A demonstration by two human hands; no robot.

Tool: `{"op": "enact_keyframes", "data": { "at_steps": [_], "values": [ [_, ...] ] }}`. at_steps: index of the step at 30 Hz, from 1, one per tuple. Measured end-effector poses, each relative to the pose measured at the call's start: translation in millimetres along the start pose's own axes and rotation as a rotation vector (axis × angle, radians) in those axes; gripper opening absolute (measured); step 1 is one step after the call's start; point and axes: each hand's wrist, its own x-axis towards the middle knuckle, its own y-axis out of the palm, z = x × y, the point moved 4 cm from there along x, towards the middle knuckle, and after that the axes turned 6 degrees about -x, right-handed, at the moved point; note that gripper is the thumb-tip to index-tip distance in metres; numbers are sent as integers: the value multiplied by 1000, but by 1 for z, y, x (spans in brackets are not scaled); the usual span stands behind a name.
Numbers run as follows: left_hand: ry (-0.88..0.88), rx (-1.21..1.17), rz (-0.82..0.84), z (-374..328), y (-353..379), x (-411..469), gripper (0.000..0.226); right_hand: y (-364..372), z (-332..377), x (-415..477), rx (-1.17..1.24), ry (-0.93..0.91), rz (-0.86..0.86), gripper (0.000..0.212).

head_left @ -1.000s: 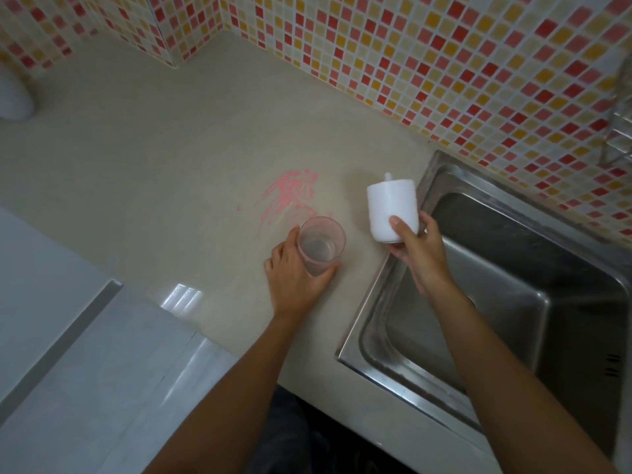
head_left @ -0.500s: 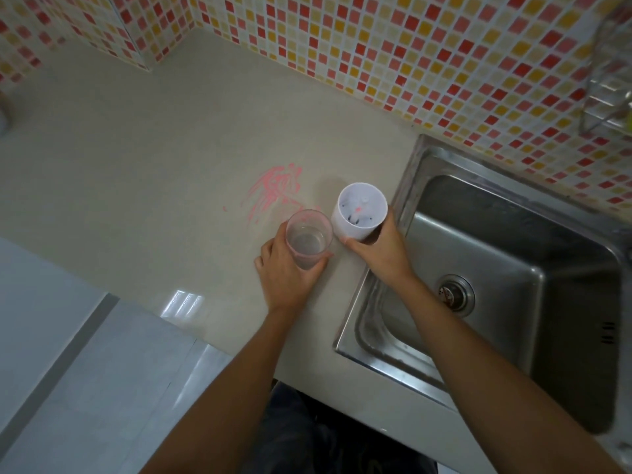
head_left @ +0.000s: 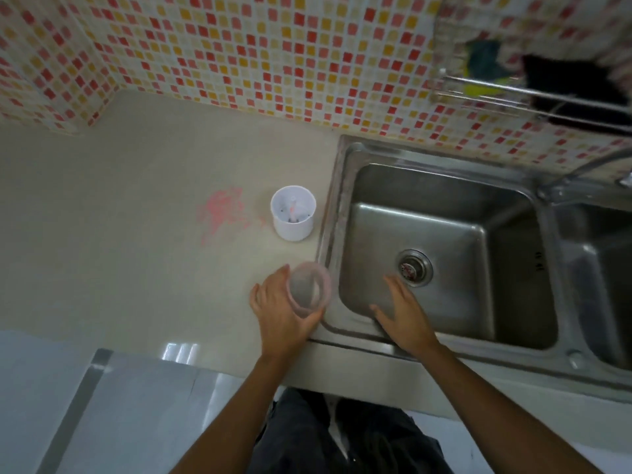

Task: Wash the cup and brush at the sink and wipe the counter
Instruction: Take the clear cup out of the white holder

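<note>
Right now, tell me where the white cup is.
The white cup stands upright on the counter, centre of the head view, between the pink smear on its left and the sink rim on its right.

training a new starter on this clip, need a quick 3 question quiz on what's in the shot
1. What does the left hand grip?
A. a sponge
B. the cup
C. the tap

2. True or false: the right hand is open over the sink.

3. Fill the gap: the pink stain on the counter lies to the ____ of the white pot.

Key: 1 B; 2 true; 3 left.
</note>
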Motion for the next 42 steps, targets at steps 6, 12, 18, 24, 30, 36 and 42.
{"op": "enact_keyframes", "data": {
  "at_steps": [6,12,18,24,30,36,42],
  "values": [
    [186,-8,339,-71,74,-5,81,-19,-101,-50,-96,290,-31,70],
    [322,323,450,-102,137,-4,62,-51,-159,-59,-294,360,-11,73],
    [506,576,435,-137,163,-6,67,-74,-203,-61,-404,312,117,71],
    [565,775,347,-153,172,-10,64,-76,-219,-60,-400,228,193,74],
    [572,1030,400,-160,177,-17,80,-76,-214,-56,-405,145,206,68],
    [565,1130,447,-171,184,-13,92,-73,-217,-54,-404,85,202,67],
    [507,1035,451,-180,194,-5,85,-71,-224,-44,-419,34,224,75]
  ]
}}
